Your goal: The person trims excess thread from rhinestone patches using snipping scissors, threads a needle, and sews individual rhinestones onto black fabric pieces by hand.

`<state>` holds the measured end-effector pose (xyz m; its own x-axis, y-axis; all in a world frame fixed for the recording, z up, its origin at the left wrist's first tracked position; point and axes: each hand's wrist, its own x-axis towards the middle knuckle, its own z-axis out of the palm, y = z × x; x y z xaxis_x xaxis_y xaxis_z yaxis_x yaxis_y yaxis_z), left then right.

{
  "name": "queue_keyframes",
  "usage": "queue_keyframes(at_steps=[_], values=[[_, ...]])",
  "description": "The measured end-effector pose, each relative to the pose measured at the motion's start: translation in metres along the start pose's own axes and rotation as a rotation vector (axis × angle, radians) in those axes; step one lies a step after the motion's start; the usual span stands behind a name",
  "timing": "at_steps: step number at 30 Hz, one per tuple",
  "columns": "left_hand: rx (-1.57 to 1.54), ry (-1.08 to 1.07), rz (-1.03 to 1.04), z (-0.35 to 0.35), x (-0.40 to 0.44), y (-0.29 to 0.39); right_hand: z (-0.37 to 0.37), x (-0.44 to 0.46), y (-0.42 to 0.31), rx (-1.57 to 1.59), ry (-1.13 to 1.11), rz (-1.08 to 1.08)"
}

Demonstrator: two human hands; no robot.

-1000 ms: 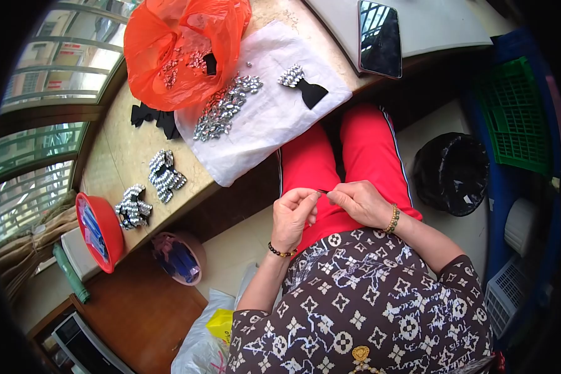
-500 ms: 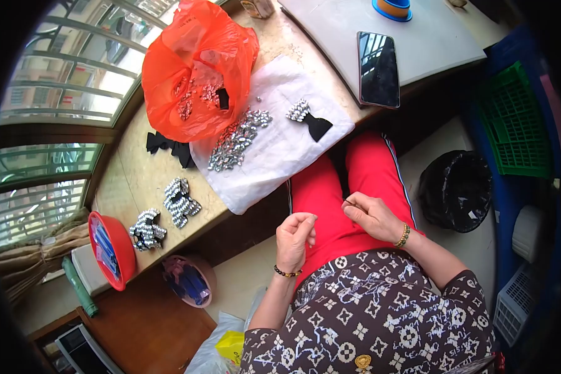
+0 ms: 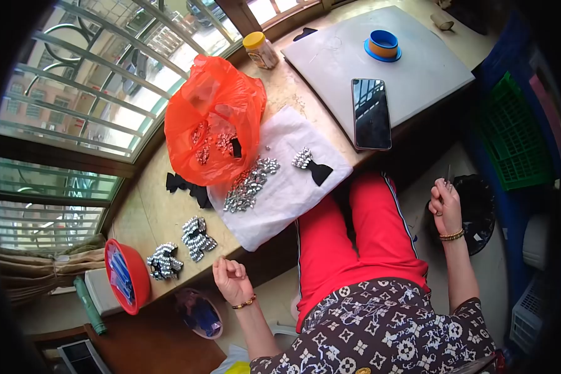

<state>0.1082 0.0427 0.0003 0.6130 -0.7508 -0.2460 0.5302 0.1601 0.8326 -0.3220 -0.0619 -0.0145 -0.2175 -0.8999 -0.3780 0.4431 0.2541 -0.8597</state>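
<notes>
My left hand is raised beside the table edge, fingers curled in a pinch; whatever it may hold is too small to see. Out to the right, my right hand is closed on a thin needle-like object that pokes up past the fingertips. A black bow, one end covered in silver gems, lies on the white cloth. Loose silver gems are heaped to its left. Two gem-covered bows sit near the table edge, closest to my left hand.
An orange plastic bag holds more gems. Black bows lie beside it. A red basin stands at the table's left end. A phone and a blue-orange tape roll rest on a grey board. A black-lined bin stands behind my right hand.
My hands have moved far apart from above my lap: the left toward the table edge, the right out over the bin. The view has shifted, so the table appears lower.
</notes>
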Motion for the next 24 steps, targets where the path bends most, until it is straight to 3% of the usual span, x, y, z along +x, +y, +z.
queue_keyframes(at_steps=[4,11,14,16,18,24], values=[[0.024,-0.003,-0.053,0.006,-0.008,-0.014,-0.02,0.008,-0.008,0.03,0.077,-0.08],[0.553,-0.19,-0.295,0.056,-0.016,-0.046,-0.081,0.014,-0.019,0.102,0.217,-0.167],[0.797,-0.349,-0.173,0.095,0.0,-0.056,-0.114,0.013,-0.022,0.135,0.298,-0.195],[1.169,-0.672,0.544,0.125,0.017,-0.063,-0.138,0.015,-0.021,0.158,0.365,-0.218],[1.22,-0.845,0.873,0.155,0.04,-0.074,-0.16,0.016,-0.021,0.182,0.434,-0.241],[1.645,-1.087,0.905,0.199,0.072,-0.09,-0.165,0.015,-0.011,0.05,0.558,-0.273]])
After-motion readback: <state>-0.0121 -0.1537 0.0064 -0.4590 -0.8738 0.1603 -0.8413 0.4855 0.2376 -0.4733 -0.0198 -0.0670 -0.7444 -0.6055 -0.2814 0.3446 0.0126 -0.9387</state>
